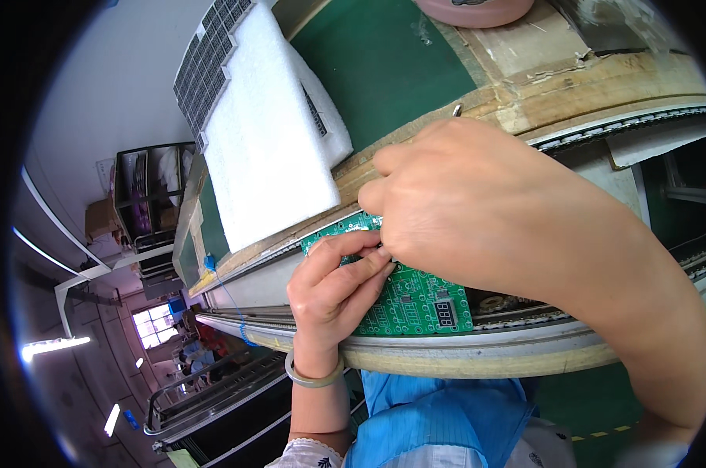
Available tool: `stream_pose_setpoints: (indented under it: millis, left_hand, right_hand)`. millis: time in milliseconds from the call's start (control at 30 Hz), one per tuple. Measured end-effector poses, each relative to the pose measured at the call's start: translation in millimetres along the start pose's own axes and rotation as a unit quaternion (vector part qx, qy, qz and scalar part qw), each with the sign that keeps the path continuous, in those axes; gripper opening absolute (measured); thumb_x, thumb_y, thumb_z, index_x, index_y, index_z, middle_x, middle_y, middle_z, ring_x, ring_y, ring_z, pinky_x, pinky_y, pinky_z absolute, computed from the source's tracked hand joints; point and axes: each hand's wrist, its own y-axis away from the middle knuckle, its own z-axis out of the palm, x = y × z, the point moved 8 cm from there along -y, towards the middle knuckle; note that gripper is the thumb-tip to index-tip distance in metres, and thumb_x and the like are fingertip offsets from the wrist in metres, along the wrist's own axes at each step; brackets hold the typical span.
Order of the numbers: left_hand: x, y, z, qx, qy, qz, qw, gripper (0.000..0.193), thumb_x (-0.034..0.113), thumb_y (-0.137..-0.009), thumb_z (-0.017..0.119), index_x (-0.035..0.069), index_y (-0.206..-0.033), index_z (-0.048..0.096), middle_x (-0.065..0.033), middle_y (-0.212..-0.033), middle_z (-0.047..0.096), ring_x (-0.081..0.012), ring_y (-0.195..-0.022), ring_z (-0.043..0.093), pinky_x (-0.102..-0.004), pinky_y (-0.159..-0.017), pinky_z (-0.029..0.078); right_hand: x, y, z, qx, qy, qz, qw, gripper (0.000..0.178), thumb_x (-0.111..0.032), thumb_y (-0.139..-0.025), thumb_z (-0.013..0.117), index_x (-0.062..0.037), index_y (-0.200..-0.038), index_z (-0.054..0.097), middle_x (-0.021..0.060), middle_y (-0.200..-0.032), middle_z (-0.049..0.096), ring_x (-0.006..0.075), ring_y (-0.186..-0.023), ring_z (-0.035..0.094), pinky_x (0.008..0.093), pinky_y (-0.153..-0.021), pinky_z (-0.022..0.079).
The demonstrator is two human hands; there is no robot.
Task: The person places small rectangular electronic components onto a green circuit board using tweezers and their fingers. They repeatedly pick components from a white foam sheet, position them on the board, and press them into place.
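A green circuit board (415, 312) with a small dark digit display (445, 313) lies across the rails of the conveyor track in front of me. My left hand (337, 281) is over the board's left part, its thumb and fingertips pinched together; whatever is between them is too small to make out. My right hand (446, 195) is curled above the board's far edge, close to the left fingertips. Its own fingertips are hidden behind the back of the hand. Beyond its knuckles a short metal tip (457, 111) shows; I cannot tell whether the hand holds it.
White foam sheets (267, 148) with dark gridded panels (205, 70) stand on the far bench, left of my hands. A pink container (477, 9) sits at the back. The conveyor's chain rail (626, 121) runs along the bench. A blue coiled cord (246, 331) hangs at the left.
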Motion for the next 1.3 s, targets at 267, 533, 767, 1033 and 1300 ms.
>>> stream_pose_setpoints:
  millis: [267, 533, 767, 1033, 1300]
  left_hand:
    - [1.6, 0.5, -0.4, 0.003, -0.009, 0.004, 1.000, 0.022, -0.002, -0.071, 0.086, 0.000, -0.091, 0.078, -0.0120, -0.099, 0.075, -0.0215, -0.080, 0.071, -0.0335, -0.074, 0.055]
    - [1.1, 1.1, -0.1, -0.002, -0.011, -0.004, 1.000, 0.023, -0.002, -0.070, 0.086, 0.000, -0.092, 0.078, -0.0118, -0.100, 0.075, -0.0208, -0.080, 0.071, -0.0324, -0.074, 0.055]
    - [-0.7, 2.5, 0.1, 0.008, -0.005, -0.007, 1.000, 0.022, -0.002, -0.071, 0.086, 0.000, -0.091, 0.078, -0.0117, -0.100, 0.076, -0.0213, -0.081, 0.071, -0.0328, -0.075, 0.056]
    - [-3.3, 2.6, -0.8, 0.009, 0.007, -0.017, 1.000, 0.022, -0.001, -0.072, 0.086, 0.001, -0.092, 0.078, -0.0115, -0.099, 0.076, -0.0232, -0.083, 0.072, -0.0329, -0.074, 0.056]
    - [-6.8, 4.4, -1.2, 0.010, 0.025, -0.029, 0.999, 0.022, -0.001, -0.072, 0.086, 0.000, -0.093, 0.078, -0.0113, -0.099, 0.077, -0.0239, -0.084, 0.073, -0.0332, -0.075, 0.056]
  right_hand:
    - [2.6, 0.1, 2.1, 0.000, -0.012, -0.001, 1.000, 0.004, -0.013, -0.071, 0.071, -0.0088, -0.070, 0.073, 0.0019, -0.079, 0.066, 0.0204, -0.088, 0.067, 0.0336, -0.072, 0.055]
    - [0.6, 0.6, -3.6, 0.007, -0.001, -0.004, 1.000, 0.006, -0.012, -0.070, 0.071, -0.0065, -0.073, 0.072, 0.0035, -0.081, 0.068, 0.0212, -0.088, 0.068, 0.0339, -0.073, 0.056]
    - [1.2, 1.4, 0.0, 0.018, 0.011, -0.004, 1.000, 0.007, -0.012, -0.069, 0.071, -0.0064, -0.072, 0.072, 0.0042, -0.081, 0.068, 0.0216, -0.088, 0.068, 0.0344, -0.073, 0.056]
    - [6.0, -1.3, -1.5, -0.023, -0.006, 0.011, 1.000, 0.007, -0.012, -0.069, 0.070, -0.0059, -0.068, 0.071, 0.0050, -0.081, 0.067, 0.0230, -0.088, 0.068, 0.0360, -0.073, 0.057]
    - [4.3, -3.4, 4.9, -0.013, 0.004, -0.003, 1.000, 0.008, -0.012, -0.069, 0.068, -0.0061, -0.065, 0.070, 0.0049, -0.080, 0.066, 0.0233, -0.088, 0.067, 0.0367, -0.074, 0.057]
